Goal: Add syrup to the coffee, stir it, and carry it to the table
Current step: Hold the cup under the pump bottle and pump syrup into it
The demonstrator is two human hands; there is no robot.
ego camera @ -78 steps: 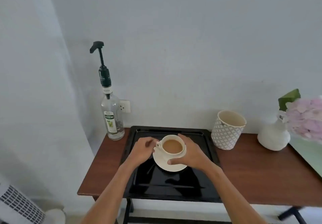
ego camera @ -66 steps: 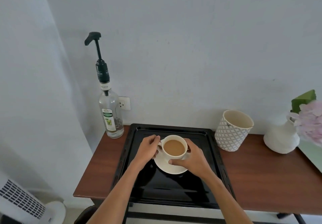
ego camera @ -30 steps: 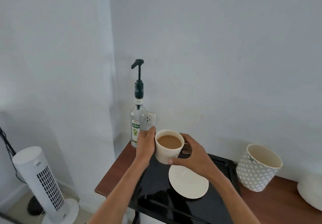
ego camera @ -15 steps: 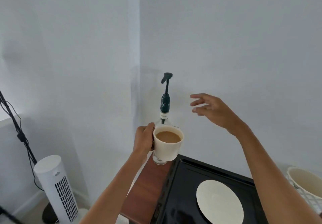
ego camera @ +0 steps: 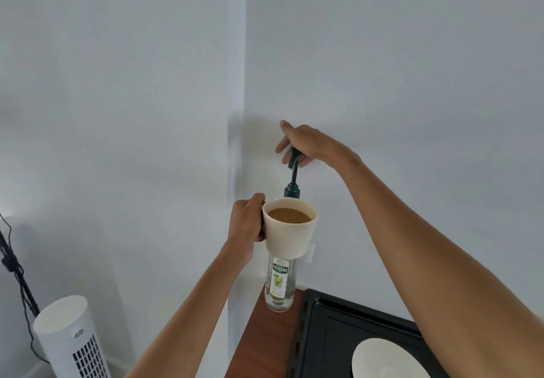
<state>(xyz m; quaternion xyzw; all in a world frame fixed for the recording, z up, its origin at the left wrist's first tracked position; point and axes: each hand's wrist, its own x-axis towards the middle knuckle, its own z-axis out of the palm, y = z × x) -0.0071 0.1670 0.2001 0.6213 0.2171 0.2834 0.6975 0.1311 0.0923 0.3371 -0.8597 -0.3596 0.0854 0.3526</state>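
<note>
A cream coffee cup [ego camera: 290,235] full of milky coffee is held up in the air by my left hand [ego camera: 246,228], which grips its handle. Behind the cup stands a clear syrup bottle [ego camera: 279,286] with a green label and a dark pump [ego camera: 293,173]. My right hand [ego camera: 306,143] rests on top of the pump head, palm down with fingers spread over it. The pump spout is above the cup's far rim. The bottle's neck is hidden behind the cup.
The bottle stands on a brown wooden table [ego camera: 265,345]. A black tray [ego camera: 338,345] beside it carries the empty white saucer [ego camera: 388,360]. A white tower fan [ego camera: 72,345] and black cables [ego camera: 14,271] are on the floor at the left. White walls meet in a corner behind.
My left hand lifted the cup off the saucer and up in front of the bottle. My right hand let go of the cup, rose, and came down onto the pump head.
</note>
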